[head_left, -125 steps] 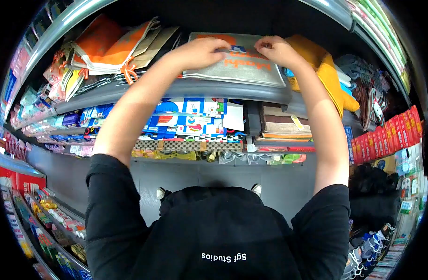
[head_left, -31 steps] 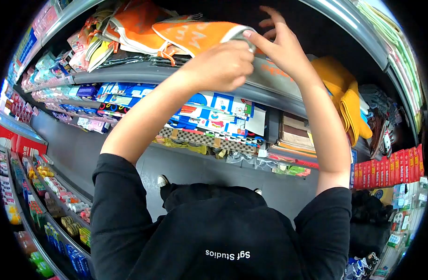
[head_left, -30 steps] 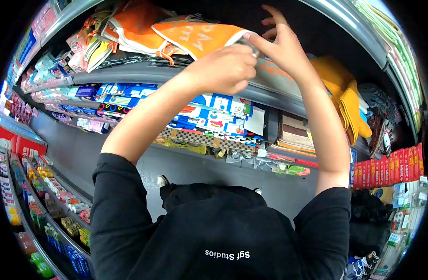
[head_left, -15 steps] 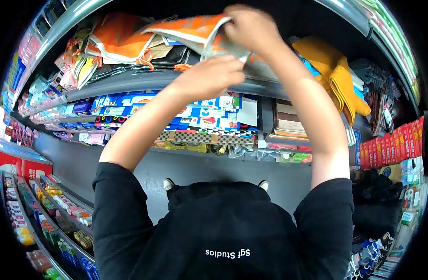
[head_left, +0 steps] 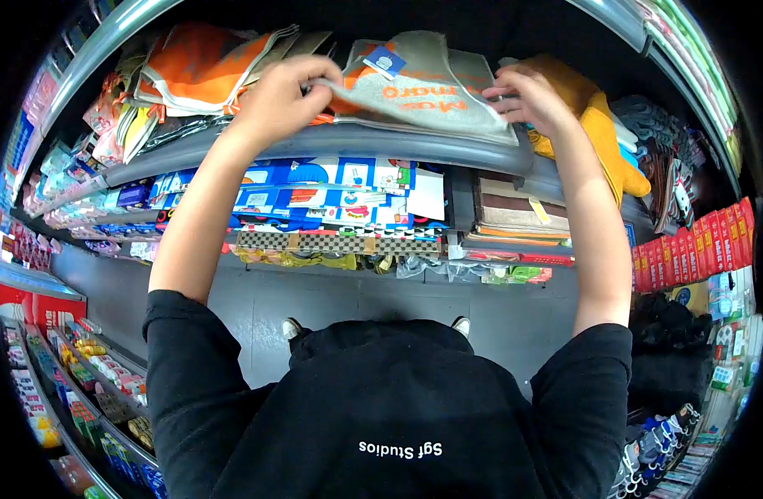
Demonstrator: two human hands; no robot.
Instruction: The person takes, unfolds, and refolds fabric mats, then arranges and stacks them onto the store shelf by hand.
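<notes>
Grey towel (head_left: 431, 87), orange-lettered with 1 blue tag (head_left: 385, 61), lies rumpled near the shelf's front edge (head_left: 381, 148), between orange towels (head_left: 200, 71) and mustard cloth (head_left: 613, 150). Left hand (head_left: 283, 98) pinches its raised left edge; right hand (head_left: 533, 98), fingers spread, meets its right side, contact unclear.

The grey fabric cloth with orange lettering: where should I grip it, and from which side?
Probably pinch the grey cloth by its left and right edges, one hand from each side. It looks thin and limp; its left edge is lifted in the left hand, while its right end lies lower, beside the open right hand.
</notes>
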